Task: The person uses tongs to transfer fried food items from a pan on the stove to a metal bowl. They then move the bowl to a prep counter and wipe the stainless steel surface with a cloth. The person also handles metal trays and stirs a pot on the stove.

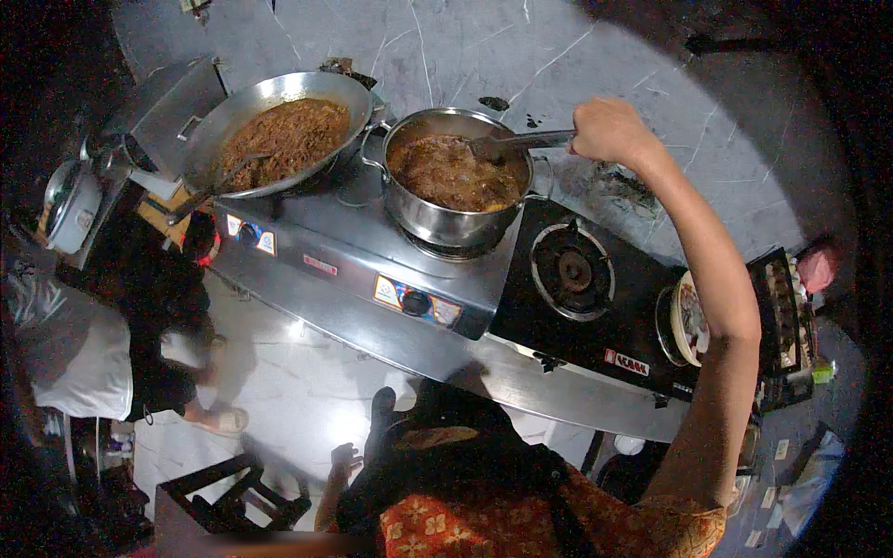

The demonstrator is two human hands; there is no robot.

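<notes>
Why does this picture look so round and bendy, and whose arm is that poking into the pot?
The picture comes from a small camera worn on a person's head, looking down. Its wide lens bends straight edges, so everything looks round. There is no machine here, only a person cooking with bare hands. The right hand grips a metal ladle whose end dips into a steel pot of brown food. The left hand hangs low by the person's side, open and holding nothing. Beside the pot, a wide pan also holds brown food, with a spoon resting in it. Both stand on a silver stove. A black stove next to it has a free burner. Another person stands at the left.
</notes>
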